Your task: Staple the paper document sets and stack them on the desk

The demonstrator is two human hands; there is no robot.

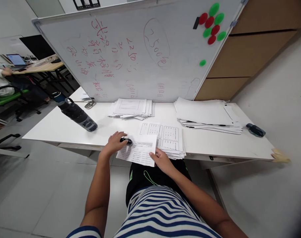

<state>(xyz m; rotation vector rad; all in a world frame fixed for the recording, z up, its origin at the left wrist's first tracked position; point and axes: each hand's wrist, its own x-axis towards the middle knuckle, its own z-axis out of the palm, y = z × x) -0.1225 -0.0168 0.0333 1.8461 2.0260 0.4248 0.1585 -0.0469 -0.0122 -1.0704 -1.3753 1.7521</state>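
Observation:
A printed sheet of paper (140, 155) extends over the front edge of the desk, tilted a little. My right hand (161, 160) grips its right edge, thumb on top and fingers underneath. At the sheet's upper left, my left hand (115, 142) is closed around a small black tool that looks like a stapler (126, 141); its front end lies over the paper, and part of it is hidden by my fingers. Just behind and to the right, a stack of printed sheets (171, 138) lies partly under the held one.
On the white desk (53, 127) are a dark water bottle (78, 115), a paper pile (130, 107), a larger pile (205, 112) and a dark blue object (255, 130). A whiteboard (130, 76) stands behind, beside cardboard boxes (259, 46). A person (1, 77) sits far left.

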